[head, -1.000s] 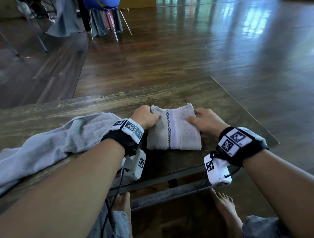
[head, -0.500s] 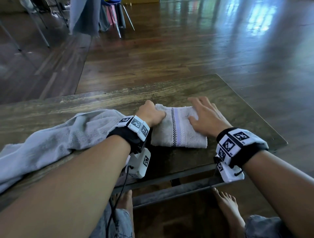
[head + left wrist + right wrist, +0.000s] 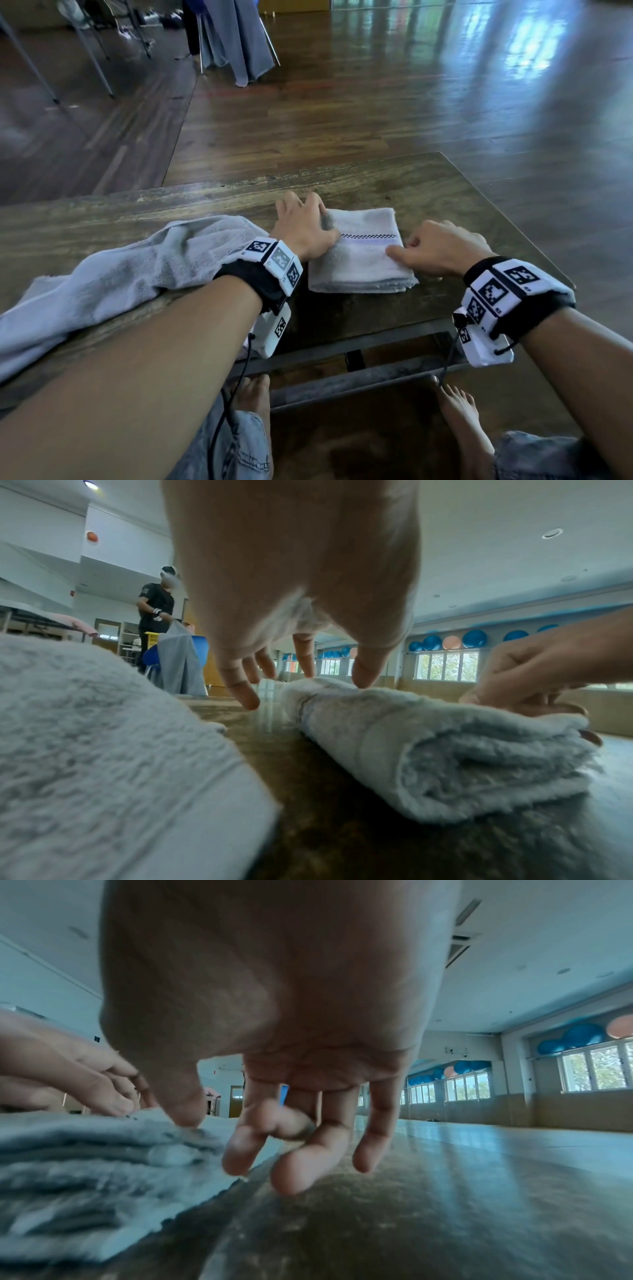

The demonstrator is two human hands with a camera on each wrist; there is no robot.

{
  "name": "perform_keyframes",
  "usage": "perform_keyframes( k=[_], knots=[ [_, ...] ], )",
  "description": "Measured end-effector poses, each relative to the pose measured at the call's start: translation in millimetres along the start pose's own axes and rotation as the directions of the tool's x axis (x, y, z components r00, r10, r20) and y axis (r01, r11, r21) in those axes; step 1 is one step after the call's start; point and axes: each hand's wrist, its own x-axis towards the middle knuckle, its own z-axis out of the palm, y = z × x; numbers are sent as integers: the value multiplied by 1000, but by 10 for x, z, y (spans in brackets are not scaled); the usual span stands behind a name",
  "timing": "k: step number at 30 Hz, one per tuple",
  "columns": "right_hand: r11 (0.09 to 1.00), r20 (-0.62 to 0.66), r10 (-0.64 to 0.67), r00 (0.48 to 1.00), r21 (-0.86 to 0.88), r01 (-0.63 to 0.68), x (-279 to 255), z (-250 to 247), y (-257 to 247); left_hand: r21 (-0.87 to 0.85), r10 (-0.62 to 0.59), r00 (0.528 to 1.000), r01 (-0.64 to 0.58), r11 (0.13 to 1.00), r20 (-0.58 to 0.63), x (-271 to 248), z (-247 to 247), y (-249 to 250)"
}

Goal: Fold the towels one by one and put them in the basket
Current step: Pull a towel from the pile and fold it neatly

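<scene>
A folded grey towel with a checked band lies on the wooden table in front of me. My left hand rests on its far left corner, fingers spread and straight; in the left wrist view the fingertips touch the towel and the table. At the right edge is my right hand, thumb on top and fingers curled down beside the edge. In the right wrist view the towel's edge lies between that hand's thumb and index finger. No basket is in view.
An unfolded grey towel lies crumpled on the table under my left forearm, reaching to the left edge of the view. The table's right corner is close to my right wrist. A chair draped with cloth stands on the floor beyond.
The towel's checked band ran front to back and now runs left to right. My left hand uncurled and spread on the far corner. My right hand slid off the top to the right edge.
</scene>
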Motion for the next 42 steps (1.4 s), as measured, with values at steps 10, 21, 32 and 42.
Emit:
perform_keyframes(
  k=[10,21,32,42],
  knots=[
    [886,-258,-422,869,83,456,-76,185,-98,203,20,958,-81,976,286,-142,232,221],
    [952,117,-297,948,118,284,-8,468,-126,283,-20,890,-123,951,455,-42,238,100],
    [964,146,-210,967,198,179,0,456,-193,266,-105,870,-31,964,483,80,215,-7],
    [960,157,-226,961,204,192,10,464,-177,237,-58,956,-12,971,288,165,189,-11]
  ],
)
